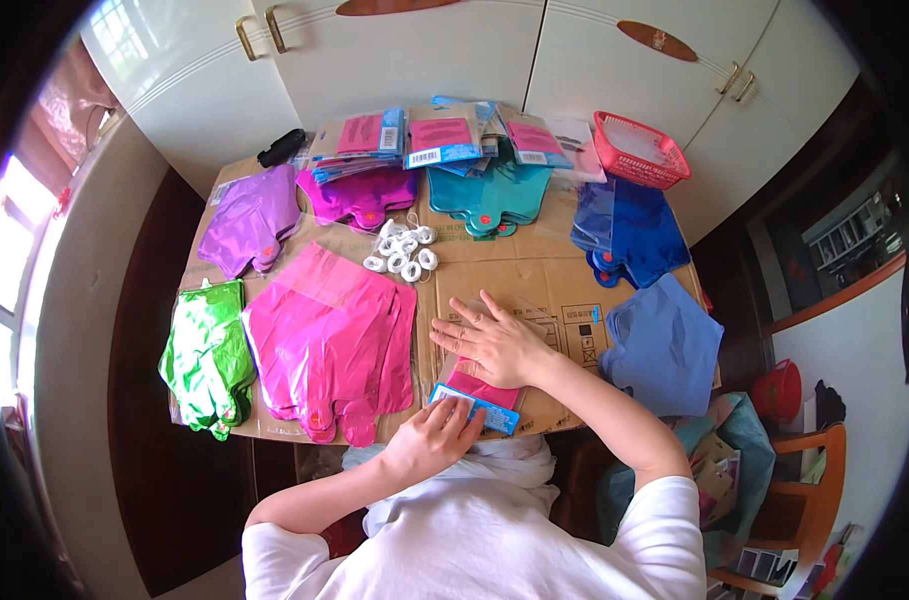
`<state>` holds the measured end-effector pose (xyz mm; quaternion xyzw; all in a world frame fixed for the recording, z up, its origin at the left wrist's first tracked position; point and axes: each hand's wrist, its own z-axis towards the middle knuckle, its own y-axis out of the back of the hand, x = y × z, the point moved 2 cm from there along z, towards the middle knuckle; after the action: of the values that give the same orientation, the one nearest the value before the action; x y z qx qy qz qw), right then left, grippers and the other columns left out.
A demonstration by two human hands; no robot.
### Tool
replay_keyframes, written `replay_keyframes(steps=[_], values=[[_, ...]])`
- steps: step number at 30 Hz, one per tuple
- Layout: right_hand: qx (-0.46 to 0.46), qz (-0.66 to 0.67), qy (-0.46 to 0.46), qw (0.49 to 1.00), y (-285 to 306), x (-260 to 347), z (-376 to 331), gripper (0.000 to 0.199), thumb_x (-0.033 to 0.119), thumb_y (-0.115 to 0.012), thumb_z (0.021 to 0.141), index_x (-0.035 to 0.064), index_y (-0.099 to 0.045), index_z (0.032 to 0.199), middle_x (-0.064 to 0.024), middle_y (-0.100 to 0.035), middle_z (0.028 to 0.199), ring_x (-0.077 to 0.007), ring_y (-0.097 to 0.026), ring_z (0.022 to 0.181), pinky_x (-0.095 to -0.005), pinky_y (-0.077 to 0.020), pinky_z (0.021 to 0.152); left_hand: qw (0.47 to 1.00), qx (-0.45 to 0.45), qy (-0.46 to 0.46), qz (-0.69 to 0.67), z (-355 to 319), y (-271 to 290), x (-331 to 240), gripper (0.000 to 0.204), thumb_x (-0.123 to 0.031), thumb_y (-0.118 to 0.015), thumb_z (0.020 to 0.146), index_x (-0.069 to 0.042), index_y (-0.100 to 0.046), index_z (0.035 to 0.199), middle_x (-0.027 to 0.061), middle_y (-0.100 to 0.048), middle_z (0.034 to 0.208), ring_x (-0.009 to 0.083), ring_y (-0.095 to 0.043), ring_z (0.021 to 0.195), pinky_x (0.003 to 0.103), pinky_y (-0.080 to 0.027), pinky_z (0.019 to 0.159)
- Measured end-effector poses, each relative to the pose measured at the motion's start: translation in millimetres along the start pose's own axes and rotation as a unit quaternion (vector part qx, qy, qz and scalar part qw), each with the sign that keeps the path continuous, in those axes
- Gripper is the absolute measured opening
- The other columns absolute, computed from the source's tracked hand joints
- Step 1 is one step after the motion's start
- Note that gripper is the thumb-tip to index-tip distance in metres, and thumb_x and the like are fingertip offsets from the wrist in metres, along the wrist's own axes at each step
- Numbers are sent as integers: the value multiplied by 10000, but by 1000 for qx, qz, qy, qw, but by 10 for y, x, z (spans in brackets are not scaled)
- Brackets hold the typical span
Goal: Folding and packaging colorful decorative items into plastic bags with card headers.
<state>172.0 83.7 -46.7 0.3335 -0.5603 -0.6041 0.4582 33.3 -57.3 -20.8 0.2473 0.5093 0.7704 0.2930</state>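
Observation:
A flat clear packet [482, 392] with a pink card inside and a blue bottom strip lies at the near edge of the cardboard-covered table [534, 275]. My right hand [494, 340] lies flat on top of it, fingers spread and pointing left. My left hand [434, 435] presses its fingertips on the packet's blue strip at the table edge. Just left of the packet sits a stack of bright pink foil balloons [324, 340], partly under a clear sleeve.
Foil balloon stacks ring the table: green [206, 360], purple [249, 215], magenta [359, 195], teal [489, 195], dark blue [629, 235], light blue [664, 345]. White ribbon rolls [402, 250] sit mid-table. Packaged packets [444, 140] and a red basket [639, 150] line the back.

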Motion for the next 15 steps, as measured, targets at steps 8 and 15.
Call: replay_keyframes(steps=[8, 15], values=[[32, -15, 4, 999, -24, 40, 0, 649, 455, -472, 915, 190, -308, 1484, 11, -269, 1552, -255, -132, 1461, -573, -53, 1160, 999, 2, -50, 17, 52, -15, 39, 311, -210, -635, 810, -45, -628, 1074, 155, -630, 1019, 270, -644, 940, 326, -568, 738], [17, -13, 11, 1000, -41, 26, -1, 684, 505, -466, 910, 176, -298, 1486, -23, -257, 1555, -275, -121, 1461, -583, -51, 1154, 995, 6, -71, 63, 104, -23, 52, 322, -212, -596, 814, -4, -617, 1058, 203, -659, 985, 321, -673, 905, 372, -575, 740]])
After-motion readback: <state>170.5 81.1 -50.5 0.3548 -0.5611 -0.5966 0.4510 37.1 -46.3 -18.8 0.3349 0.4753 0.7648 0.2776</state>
